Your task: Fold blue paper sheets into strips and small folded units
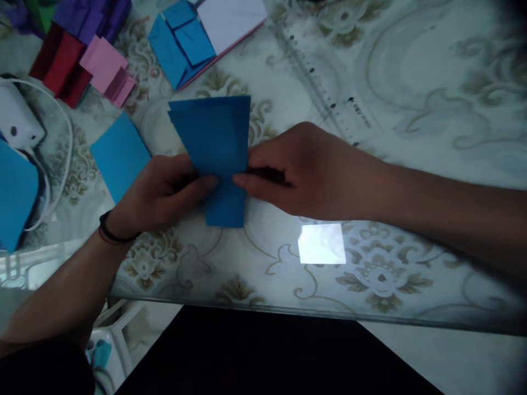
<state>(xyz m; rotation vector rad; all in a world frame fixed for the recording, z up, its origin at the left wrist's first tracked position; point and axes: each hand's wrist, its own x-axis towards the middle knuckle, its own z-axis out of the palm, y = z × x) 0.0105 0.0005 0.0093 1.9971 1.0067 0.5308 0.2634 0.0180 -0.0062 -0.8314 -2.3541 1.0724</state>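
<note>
A folded blue paper (222, 142), wider at its top than at its bottom, is held upright above the patterned table. My left hand (160, 192), with a dark band at the wrist, pinches its left side, thumb on the front and fingers behind. On the right edge, my right hand (296, 173) grips it between thumb and index finger. Another blue sheet (121, 156) lies flat on the table, just behind my left hand.
Folded red (61, 66), pink (107, 71) and purple (93, 19) papers lie at the back left. Blue folded paper (183, 41) and a clear ruler (317, 82) lie further back. A white device (18, 118) with a cable is at left. The table edge (267, 311) runs in front.
</note>
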